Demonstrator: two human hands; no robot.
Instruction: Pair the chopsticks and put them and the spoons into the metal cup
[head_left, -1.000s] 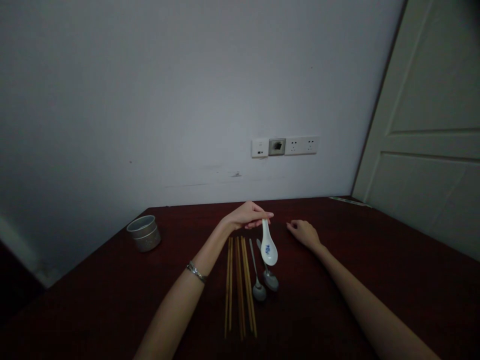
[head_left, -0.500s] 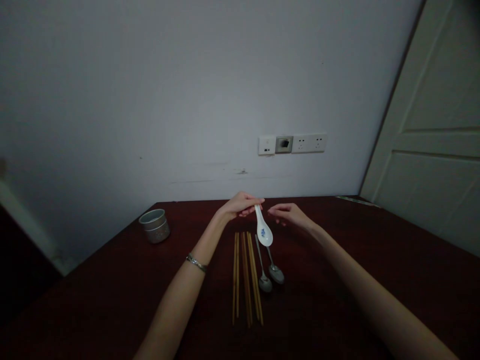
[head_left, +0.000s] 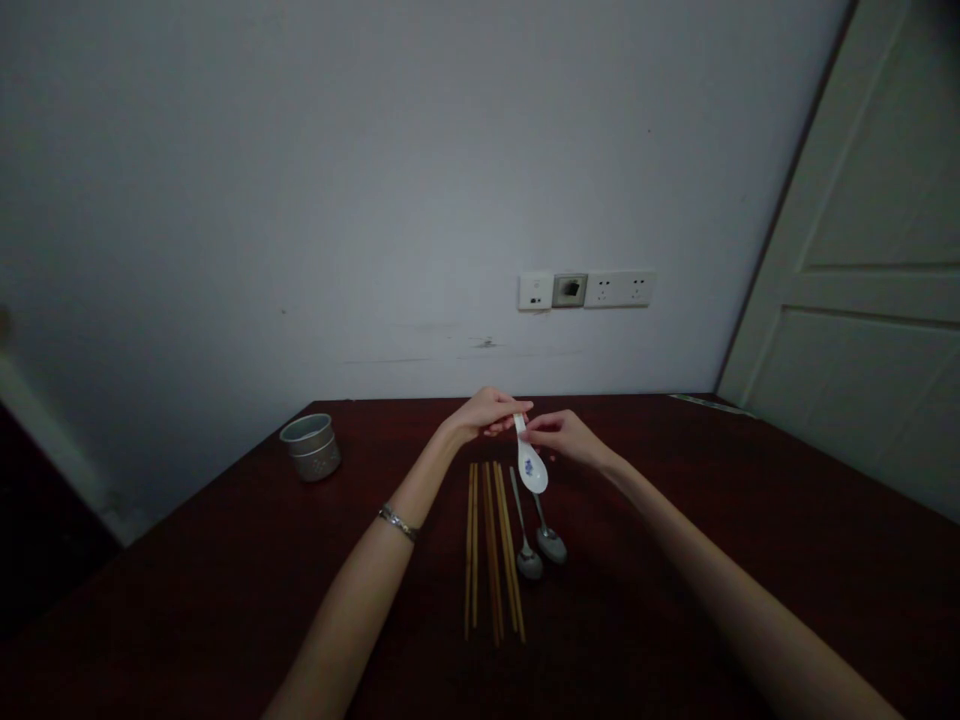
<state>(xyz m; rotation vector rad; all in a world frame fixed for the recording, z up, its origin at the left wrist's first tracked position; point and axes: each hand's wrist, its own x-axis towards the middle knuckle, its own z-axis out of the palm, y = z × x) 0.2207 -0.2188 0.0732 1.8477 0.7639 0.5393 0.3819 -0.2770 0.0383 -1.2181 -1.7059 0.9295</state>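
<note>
Centrally in the frame, a white spoon (head_left: 533, 470) hangs between two hands, left (head_left: 487, 411) pinching its handle-end, right (head_left: 568, 437) fingering its neck.

The tip of the handle of the white spoon (head_left: 533, 471) is covered by the left hand (head_left: 488, 410), the bowl of that spoon hides the handle end of one metal spoon (head_left: 552, 545), and both forearms and the door (head_left: 870, 260) are cut off by the frame.
</note>
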